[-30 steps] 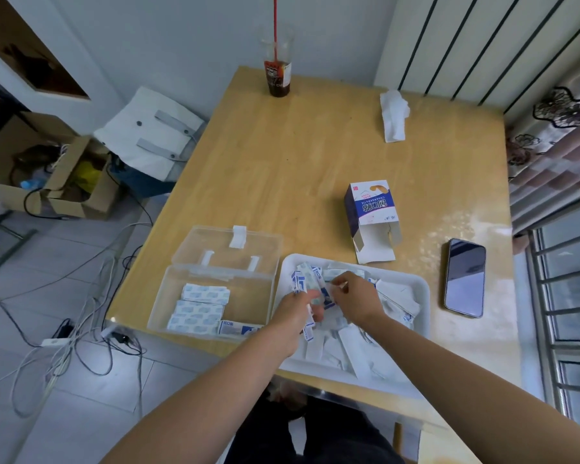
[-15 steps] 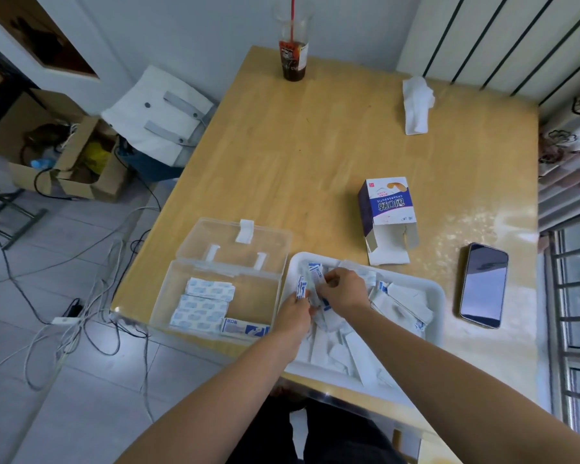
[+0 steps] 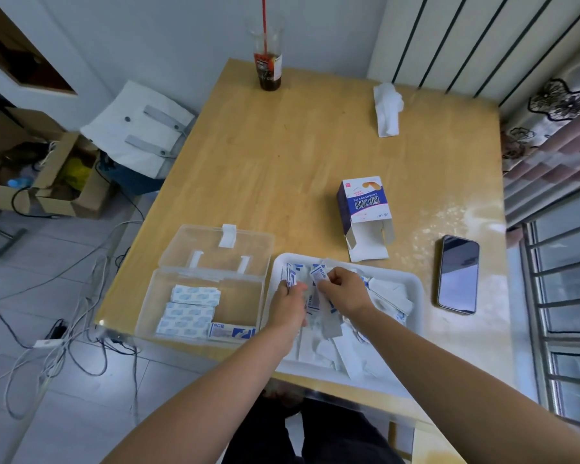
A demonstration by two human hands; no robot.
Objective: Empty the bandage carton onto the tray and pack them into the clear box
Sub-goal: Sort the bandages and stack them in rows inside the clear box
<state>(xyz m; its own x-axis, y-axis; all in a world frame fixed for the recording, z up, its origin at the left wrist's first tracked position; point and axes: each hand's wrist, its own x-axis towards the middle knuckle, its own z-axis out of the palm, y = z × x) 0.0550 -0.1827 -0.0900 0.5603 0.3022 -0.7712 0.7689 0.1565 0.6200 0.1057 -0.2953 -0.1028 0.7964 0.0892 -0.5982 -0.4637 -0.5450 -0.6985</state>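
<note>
Meanwhile, at lower centre, the right hand (image 3: 345, 291) had pinched another bandage (image 3: 319, 275) off the tray (image 3: 414, 288) beside the stack (image 3: 290, 276) gripped in the left hand (image 3: 287, 301), so the box (image 3: 240, 304) still awaited that batch.

Open clear box (image 3: 240, 298) sits beside the tray (image 3: 416, 289), carton (image 3: 365, 209) behind

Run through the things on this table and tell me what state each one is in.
bandage carton, on its side, end flaps open
clear box, lid open, few packed bandages inside
tray, holds loose bandages
left hand, grips a bandage stack
right hand, pinches one bandage
phone, screen dark
cup, upright, little dark drink left
</note>
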